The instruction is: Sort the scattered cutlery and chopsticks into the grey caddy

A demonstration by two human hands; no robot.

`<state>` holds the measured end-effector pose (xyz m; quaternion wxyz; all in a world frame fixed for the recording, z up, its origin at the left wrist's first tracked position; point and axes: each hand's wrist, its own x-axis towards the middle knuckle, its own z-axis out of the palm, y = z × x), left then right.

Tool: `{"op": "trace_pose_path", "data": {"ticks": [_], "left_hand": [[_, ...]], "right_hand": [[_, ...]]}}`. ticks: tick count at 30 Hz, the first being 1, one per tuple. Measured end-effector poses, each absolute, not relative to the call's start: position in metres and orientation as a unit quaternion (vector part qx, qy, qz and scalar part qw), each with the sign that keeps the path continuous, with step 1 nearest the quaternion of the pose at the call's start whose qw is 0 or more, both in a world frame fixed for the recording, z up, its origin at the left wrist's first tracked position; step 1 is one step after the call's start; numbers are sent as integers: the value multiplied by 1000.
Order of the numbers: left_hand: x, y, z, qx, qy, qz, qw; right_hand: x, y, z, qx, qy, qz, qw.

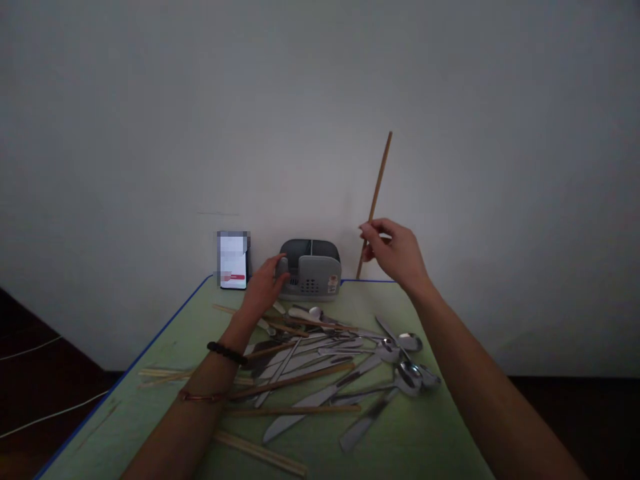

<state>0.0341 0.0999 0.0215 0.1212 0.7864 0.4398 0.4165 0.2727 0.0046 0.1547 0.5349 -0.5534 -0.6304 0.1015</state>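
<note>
R hand (pixel 393 250) fingers pinch a chopstick (pixel 381 173) near-upright, approx 1 o'clock of the cutlery pile (pixel 310 363) on the surface (pixel 165 340). L hand (pixel 263 285) fingers touch the 9 o'clock end of the gray holder (pixel 320 272) at 12 o'clock; can't tell if they're gripping or just resting. Phone (pixel 233 259) stands approx 11 o'clock.

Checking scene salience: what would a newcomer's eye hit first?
First, the chopstick upright in the right hand against the pale wall. Then the spoons, knives and loose chopsticks jumbled across the green table. Then the lit phone near the table's far left corner.
</note>
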Motion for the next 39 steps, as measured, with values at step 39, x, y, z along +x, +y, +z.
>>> {"op": "trace_pose_path", "data": {"ticks": [39], "left_hand": [[84, 157, 90, 865, 460, 169, 113]], "right_hand": [[229, 83, 100, -645, -712, 22, 276]]}}
